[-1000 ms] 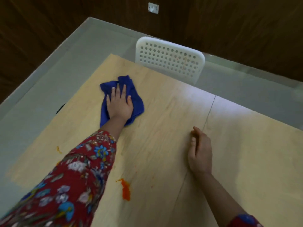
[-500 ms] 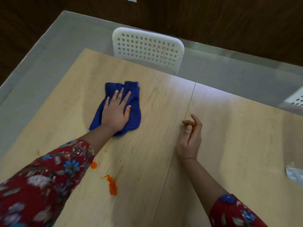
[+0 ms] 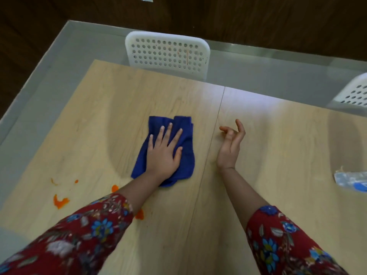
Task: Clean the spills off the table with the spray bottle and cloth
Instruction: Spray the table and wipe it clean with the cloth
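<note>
1. A folded dark blue terry cloth (image 3: 187, 153) lies on the pale wooden table (image 3: 278, 135), near its middle.
2. The left hand (image 3: 163, 155) lies flat on the cloth, palm down. Its fingers (image 3: 168, 133) are straight and spread, pressing on the fabric and curling round nothing.
3. The right hand (image 3: 230, 145) is just right of the cloth, across a thin seam (image 3: 216, 124) in the tabletop. Its palm is turned partly up, its fingers are loosely curled, and it holds nothing.
4. Orange spills (image 3: 59, 202) spot the table to the left of and nearer than the cloth. One small blot (image 3: 114, 188) lies close to the cloth's near left corner.
5. Well to the right of the cloth, a pale translucent object with a blue part (image 3: 349, 181) is cut off by the frame edge. Whether it is the spray bottle cannot be told.
6. Beyond the cloth, at the table's far edge, stands a white perforated plastic chair back (image 3: 167, 52).
7. Both forearms wear red floral sleeves (image 3: 79, 235).
</note>
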